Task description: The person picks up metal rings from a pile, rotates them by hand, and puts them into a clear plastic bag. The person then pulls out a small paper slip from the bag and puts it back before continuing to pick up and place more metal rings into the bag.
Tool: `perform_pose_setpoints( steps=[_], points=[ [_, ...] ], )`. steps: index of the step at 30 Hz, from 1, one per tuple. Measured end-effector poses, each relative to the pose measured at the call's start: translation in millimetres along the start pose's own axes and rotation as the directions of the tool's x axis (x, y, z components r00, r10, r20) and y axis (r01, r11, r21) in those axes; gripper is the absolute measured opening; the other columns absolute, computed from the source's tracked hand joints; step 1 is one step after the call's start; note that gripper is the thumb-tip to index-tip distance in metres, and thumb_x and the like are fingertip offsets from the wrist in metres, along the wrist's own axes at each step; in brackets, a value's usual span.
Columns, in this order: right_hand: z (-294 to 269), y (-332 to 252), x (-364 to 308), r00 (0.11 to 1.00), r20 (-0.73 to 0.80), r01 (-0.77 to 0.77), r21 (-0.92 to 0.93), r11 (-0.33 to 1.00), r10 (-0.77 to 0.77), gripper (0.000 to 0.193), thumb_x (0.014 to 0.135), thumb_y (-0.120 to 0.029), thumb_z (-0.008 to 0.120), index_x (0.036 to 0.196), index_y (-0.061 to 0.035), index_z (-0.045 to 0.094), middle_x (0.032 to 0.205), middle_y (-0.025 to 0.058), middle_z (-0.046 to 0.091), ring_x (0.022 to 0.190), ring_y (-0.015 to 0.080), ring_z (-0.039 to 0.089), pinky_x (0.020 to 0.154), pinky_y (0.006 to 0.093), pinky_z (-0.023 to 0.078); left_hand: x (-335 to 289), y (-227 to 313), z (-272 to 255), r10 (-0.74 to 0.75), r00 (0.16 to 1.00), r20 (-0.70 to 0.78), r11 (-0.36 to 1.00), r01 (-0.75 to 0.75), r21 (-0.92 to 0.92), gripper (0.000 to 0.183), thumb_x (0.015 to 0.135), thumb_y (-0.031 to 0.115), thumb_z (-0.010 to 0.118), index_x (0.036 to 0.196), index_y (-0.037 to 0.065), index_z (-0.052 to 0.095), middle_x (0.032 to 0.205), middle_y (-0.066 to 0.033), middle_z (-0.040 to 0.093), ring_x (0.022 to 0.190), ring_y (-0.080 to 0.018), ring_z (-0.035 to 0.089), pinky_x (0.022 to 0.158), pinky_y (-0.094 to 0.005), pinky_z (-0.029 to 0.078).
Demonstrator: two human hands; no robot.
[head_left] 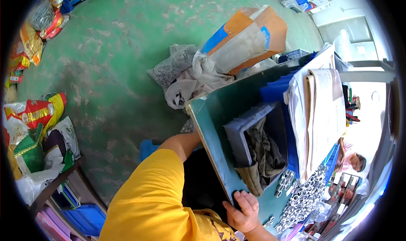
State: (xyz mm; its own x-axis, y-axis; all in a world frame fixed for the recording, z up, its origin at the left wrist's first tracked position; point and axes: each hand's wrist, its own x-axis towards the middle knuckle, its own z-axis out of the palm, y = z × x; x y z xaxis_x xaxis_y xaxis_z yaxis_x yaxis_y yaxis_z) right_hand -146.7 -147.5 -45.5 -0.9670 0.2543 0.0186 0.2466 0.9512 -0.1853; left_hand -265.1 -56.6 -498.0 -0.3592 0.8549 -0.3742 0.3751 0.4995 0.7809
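Teal tabletop [210,114], dark object [237,201] at edge between clasping right fingers [251,200], left fingers hidden

Right hand [243,209] at green table [212,118] edge; left hand hidden

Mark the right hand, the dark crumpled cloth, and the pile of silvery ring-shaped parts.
Right hand [244,213]: head view, middle of the hand.
Dark crumpled cloth [267,154]: head view, middle of its folds.
Pile of silvery ring-shaped parts [302,199]: head view, middle of the pile.
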Motion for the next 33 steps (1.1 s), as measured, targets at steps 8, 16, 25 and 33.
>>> perform_pose_setpoints(
  steps=[8,16,25,33],
  points=[
    [-1,5,0,0.999,0.025,0.026,0.109,0.994,-0.029,0.022,0.069,-0.005,0.065,0.09,-0.0123,0.068,0.113,0.0109,0.054,0.099,0.0299,0.052,0.077,0.0364,0.046,11,4,15,-0.071,0.997,0.04,0.996,0.073,-0.054,0.024,0.081,0.021,0.047,0.089,0.006,0.064,0.096,-0.017,0.062,0.089,-0.0326,0.06,0.079,-0.0396,0.048],
    [4,1,-4,0.999,0.026,0.02,-0.003,1.0,-0.02,0.026,0.061,-0.002,0.064,0.083,-0.0133,0.068,0.119,0.0151,0.047,0.106,0.0322,0.047,0.086,0.0407,0.039,-50,-21,-36,-0.261,0.963,0.071,0.952,0.269,-0.146,0.02,0.078,0.018,0.05,0.083,0.007,0.066,0.095,-0.017,0.063,0.089,-0.0322,0.06,0.079,-0.0383,0.048],
    [5,-5,-1,1.0,-0.007,0.013,0.013,1.0,-0.013,0.019,0.067,-0.001,0.06,0.084,-0.0066,0.064,0.119,0.0207,0.047,0.108,0.0385,0.046,0.091,0.0453,0.037,-226,-149,-139,-0.819,0.539,-0.198,0.571,0.728,-0.38,0.023,0.072,0.005,0.054,0.095,0.008,0.061,0.1,-0.0162,0.061,0.095,-0.0319,0.058,0.084,-0.037,0.045],
    [-4,-28,52,0.941,-0.16,0.309,0.047,0.95,-0.298,0.018,0.075,0.0,0.055,0.092,-0.0019,0.057,0.113,0.022,0.051,0.104,0.0378,0.05,0.089,0.0494,0.037,-382,-150,-216,-0.985,0.153,-0.083,0.144,0.445,-0.884,0.032,0.076,0.008,0.054,0.108,0.006,0.053,0.111,-0.0201,0.056,0.106,-0.0341,0.053,0.09,-0.0377,0.042]
  ],
)
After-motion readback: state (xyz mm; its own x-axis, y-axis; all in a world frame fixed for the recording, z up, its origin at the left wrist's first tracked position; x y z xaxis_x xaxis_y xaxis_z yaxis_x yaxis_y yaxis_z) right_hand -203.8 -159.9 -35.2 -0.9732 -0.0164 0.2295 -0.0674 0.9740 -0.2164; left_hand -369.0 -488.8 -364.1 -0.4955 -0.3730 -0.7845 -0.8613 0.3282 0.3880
